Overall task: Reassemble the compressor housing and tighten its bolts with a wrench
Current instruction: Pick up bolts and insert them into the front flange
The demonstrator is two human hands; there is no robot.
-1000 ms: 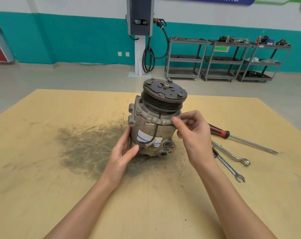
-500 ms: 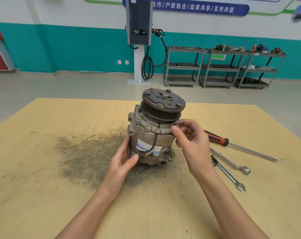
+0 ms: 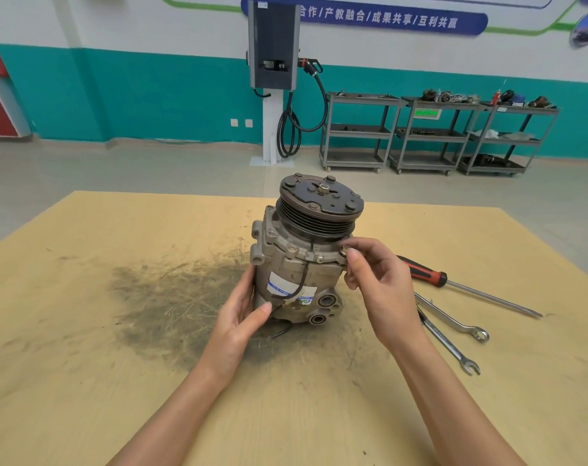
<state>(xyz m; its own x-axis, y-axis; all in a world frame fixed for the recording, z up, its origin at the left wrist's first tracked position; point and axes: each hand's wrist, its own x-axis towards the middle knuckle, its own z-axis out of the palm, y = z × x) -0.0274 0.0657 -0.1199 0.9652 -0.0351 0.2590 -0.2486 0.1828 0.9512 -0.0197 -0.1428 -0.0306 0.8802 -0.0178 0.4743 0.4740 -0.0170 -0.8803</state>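
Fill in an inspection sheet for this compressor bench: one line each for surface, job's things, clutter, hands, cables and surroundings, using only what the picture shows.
Surface: yellow board table with a dark greasy stain left of the work.
Job's things: compressor stands pulley-end up; two wrenches lie unused on the right.
Clutter: red-handled screwdriver beyond the wrenches.
Hands: left hand steadies the compressor's lower side; right hand pinches a bolt at the housing flange.
Cables: black wire runs down the compressor's front onto the table.
Surroundings: charging post with hose, grey shelf carts holding parts, teal wall band.
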